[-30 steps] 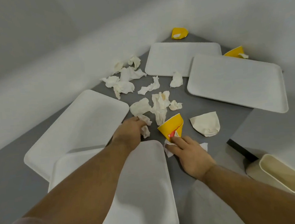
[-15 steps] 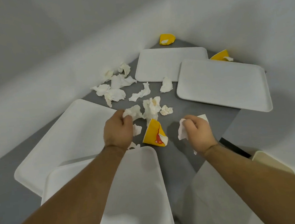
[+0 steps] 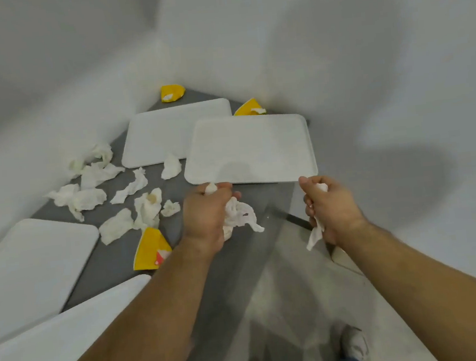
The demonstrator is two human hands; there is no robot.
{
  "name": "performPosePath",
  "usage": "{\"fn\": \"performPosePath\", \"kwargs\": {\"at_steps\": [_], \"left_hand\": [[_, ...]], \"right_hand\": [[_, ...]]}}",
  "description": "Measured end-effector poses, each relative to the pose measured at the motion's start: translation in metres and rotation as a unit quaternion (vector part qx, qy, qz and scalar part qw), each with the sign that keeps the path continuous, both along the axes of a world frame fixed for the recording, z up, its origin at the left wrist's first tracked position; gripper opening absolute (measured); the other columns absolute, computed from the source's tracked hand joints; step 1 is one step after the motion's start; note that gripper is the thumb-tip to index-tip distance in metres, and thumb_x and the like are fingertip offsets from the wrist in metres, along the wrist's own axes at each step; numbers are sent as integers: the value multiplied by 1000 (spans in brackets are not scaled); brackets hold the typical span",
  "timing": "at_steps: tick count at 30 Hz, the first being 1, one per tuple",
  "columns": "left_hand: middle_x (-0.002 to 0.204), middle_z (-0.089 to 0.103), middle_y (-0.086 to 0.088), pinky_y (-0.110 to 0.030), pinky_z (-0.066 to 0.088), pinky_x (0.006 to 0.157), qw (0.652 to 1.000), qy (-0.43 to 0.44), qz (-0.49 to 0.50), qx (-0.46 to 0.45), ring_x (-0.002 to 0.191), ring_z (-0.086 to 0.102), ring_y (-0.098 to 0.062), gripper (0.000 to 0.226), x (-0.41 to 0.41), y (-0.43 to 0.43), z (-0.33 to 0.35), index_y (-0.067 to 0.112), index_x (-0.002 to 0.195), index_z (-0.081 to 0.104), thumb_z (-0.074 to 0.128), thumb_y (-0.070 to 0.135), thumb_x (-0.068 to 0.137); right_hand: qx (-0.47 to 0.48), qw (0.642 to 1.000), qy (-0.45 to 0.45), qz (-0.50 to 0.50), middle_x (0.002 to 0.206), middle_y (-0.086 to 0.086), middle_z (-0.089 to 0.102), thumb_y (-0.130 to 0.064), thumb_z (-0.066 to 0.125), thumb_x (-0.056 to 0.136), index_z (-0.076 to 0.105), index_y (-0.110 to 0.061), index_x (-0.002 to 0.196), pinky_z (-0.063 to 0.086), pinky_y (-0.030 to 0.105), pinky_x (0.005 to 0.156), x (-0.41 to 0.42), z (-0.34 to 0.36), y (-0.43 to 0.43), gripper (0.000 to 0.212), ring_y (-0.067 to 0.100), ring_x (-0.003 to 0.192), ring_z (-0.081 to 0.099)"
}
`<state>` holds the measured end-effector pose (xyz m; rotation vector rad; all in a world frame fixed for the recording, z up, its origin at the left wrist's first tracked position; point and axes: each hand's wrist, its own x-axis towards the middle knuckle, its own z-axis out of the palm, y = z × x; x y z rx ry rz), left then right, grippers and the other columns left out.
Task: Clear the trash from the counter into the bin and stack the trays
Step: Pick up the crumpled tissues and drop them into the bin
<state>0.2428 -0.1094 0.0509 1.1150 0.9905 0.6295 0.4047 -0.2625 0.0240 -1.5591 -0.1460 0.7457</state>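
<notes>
My left hand [image 3: 205, 212] is closed around a bunch of crumpled white napkins [image 3: 240, 216], lifted over the counter's right edge. My right hand [image 3: 329, 207] grips another white napkin [image 3: 316, 232] out past the edge, above the floor. Several crumpled napkins [image 3: 116, 188] still lie on the grey counter [image 3: 114, 257]. A yellow wrapper [image 3: 150, 248] lies near my left forearm; two more yellow wrappers [image 3: 172, 92] [image 3: 248, 109] sit at the far corner. Two white trays [image 3: 251, 150] [image 3: 169, 131] lie at the back, two white trays [image 3: 31, 267] [image 3: 45, 355] at the left. The bin is mostly hidden behind my right arm.
White walls close in the counter at the back and left. The counter's right edge runs diagonally under my hands, with pale floor [image 3: 293, 305] and my shoes [image 3: 355, 345] below. A sliver of a cream rim [image 3: 343, 259] shows beside my right wrist.
Both hands lifted off the counter with napkins and swung right, towards the counter's edge. The view turned right and down, and the bin slid behind my right arm.
</notes>
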Motion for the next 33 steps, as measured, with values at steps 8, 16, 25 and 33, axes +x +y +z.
{"fn": "performPosePath", "kwargs": {"at_steps": [8,16,25,33], "left_hand": [[59,43,-6,-27,35,40,989,105,-104,27,46,39,-21,11,169,-123,-44,13,74,47,47,3,69],[66,35,-1,-42,43,76,954,42,-168,-244,65,46,-20,36,308,-183,-138,16,82,46,37,-10,58],[105,78,-8,-38,60,90,940,197,-166,-225,99,74,-26,28,369,-210,-379,16,112,70,70,1,88],[106,73,-9,-28,60,68,930,262,-150,-211,84,75,-22,41,427,-232,-552,7,124,64,77,17,86]], "right_hand": [[63,969,207,-118,68,-2,44,-7,53,83,49,-23,66,41,25,49,155,-49,-142,24,12,53,43],[1,973,168,-156,81,12,53,29,31,79,52,-10,85,45,32,62,245,-151,-234,44,25,69,54],[-36,888,302,-344,98,13,69,16,53,90,64,-11,102,61,34,67,289,-351,-246,32,27,84,72],[-29,846,350,-402,102,13,70,6,63,92,63,-8,115,63,31,58,324,-524,-239,27,30,90,72]]}}
